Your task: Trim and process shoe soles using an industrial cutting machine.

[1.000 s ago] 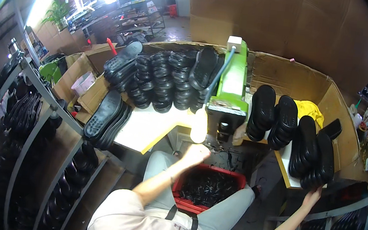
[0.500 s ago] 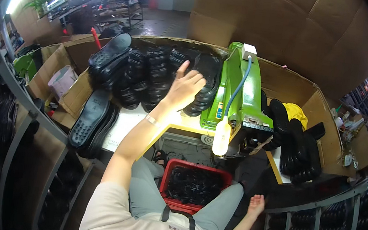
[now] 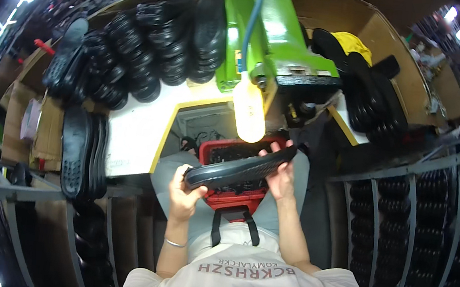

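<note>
Head view, the only 1 on record. The person sits at a white workbench [image 3: 134, 132] with a yellow-edged cut-out, both hands raised over the lap.

A black shoe sole [image 3: 238, 167] is held between the 2 hands. Its long axis runs from lower left to upper right, tilted, with the right end higher. It hangs just above a red crate [image 3: 229, 198] of dark parts that sits between the knees, and just below a lit lamp bulb [image 3: 249, 111] hanging from a green machine [image 3: 272, 34].

Left hand [image 3: 185, 192]: fingers curled closed around the lower left end of the sole, thumb side up. The grip looks firm; the fingertips themselves are hidden behind the sole.

Right hand [image 3: 280, 175]: fingers wrapped over the upper right end, partly bent rather than clenched, palm against the underside. Both hands are in contact, 1 at each end, so neither is nearer than the other; the middle of the sole is free.

Surroundings: stacks of black soles [image 3: 150, 47] lie on the bench to the left of the machine, more soles [image 3: 370, 97] to its right beside a yellow cloth [image 3: 354, 44]. Racks of soles [image 3: 432, 226] flank the seat.
</note>
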Motion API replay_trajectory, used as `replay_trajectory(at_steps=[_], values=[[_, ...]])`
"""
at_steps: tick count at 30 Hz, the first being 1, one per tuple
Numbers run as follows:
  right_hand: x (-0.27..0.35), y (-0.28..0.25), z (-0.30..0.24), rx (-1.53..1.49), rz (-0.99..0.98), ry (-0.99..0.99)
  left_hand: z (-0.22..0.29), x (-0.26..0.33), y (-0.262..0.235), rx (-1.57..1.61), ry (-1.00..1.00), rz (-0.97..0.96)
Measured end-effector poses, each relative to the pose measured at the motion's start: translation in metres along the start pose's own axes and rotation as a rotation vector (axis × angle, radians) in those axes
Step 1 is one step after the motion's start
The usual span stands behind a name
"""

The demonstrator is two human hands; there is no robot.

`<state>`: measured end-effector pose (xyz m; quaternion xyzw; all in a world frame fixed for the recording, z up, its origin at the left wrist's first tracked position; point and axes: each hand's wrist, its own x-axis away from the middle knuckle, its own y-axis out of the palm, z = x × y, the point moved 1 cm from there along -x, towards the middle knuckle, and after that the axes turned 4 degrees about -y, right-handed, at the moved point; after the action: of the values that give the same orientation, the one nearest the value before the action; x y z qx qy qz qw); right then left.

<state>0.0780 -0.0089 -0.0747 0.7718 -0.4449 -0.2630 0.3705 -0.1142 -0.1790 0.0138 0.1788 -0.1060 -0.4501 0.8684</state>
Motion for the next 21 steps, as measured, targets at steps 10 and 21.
replay_trajectory(at_steps=[10,21], values=[[-0.046,0.002,-0.114,0.665,0.174,-0.509,-0.021,-0.086,0.071,-0.409,0.231,-0.247],[-0.057,0.03,-0.065,0.688,0.105,-0.438,-0.006,-0.087,0.013,-0.337,0.176,-0.079]])
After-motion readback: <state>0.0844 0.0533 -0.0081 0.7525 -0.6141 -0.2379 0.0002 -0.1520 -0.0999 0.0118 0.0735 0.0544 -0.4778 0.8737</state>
